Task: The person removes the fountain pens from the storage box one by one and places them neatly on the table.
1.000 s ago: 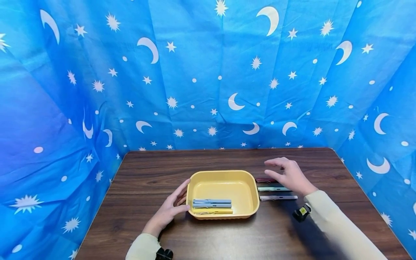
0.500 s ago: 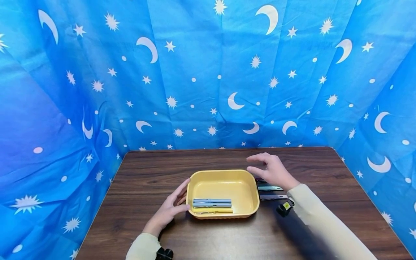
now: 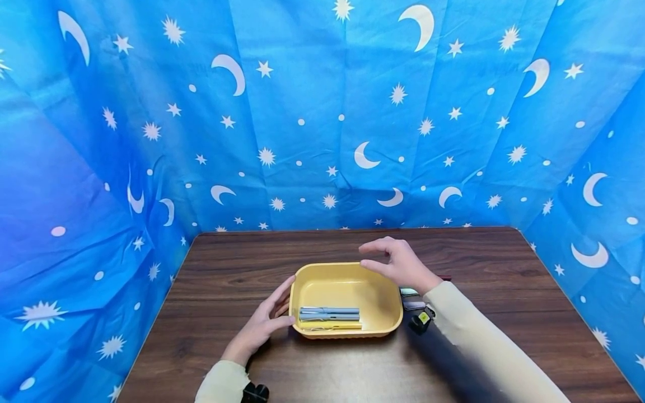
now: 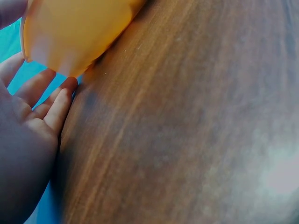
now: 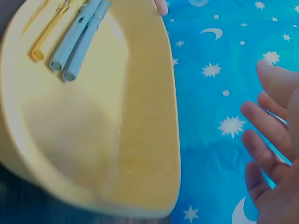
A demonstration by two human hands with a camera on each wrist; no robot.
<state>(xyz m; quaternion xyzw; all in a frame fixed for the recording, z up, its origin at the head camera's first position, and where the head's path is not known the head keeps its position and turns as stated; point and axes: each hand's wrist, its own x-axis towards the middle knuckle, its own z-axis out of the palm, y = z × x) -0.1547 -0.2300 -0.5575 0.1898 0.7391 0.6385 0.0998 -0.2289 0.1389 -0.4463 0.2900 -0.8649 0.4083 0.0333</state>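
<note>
1. The deep, round-cornered yellow tray [image 3: 330, 291], plastic by its look, sits at mid-surface; the dark wood-grain surface [image 3: 252, 252] carries everything. Clock directions below run from the tray's centre in the head view.
2. Left hand [image 3: 262, 324], 9 o'clock: fingers extended along the tray's outer end wall, thumb at the rim by 8 o'clock. No closed grip is evident; the contact appears intended to steady the tray.
3. Right hand [image 3: 400, 266], 1 to 2 o'clock: fingers loosely spread, holding nothing, raised clear of the tray. The spread would suit taking up a slim item.
4. Inside, toward 7 o'clock: two slim grey-blue pens [image 3: 330, 314] and yellow pen work [image 3: 335, 326], exact count uncertain, lying parallel near the closest long wall. The alignment appears deliberate, leaving bare floor alongside.
5. Outside, 2 to 3 o'clock: a dark red pen [image 3: 445, 278], a pale green pen [image 3: 409, 291] and a lavender-grey pen [image 3: 414, 305], partly masked by the right arm; presumably grouped there for easy reach.
</note>
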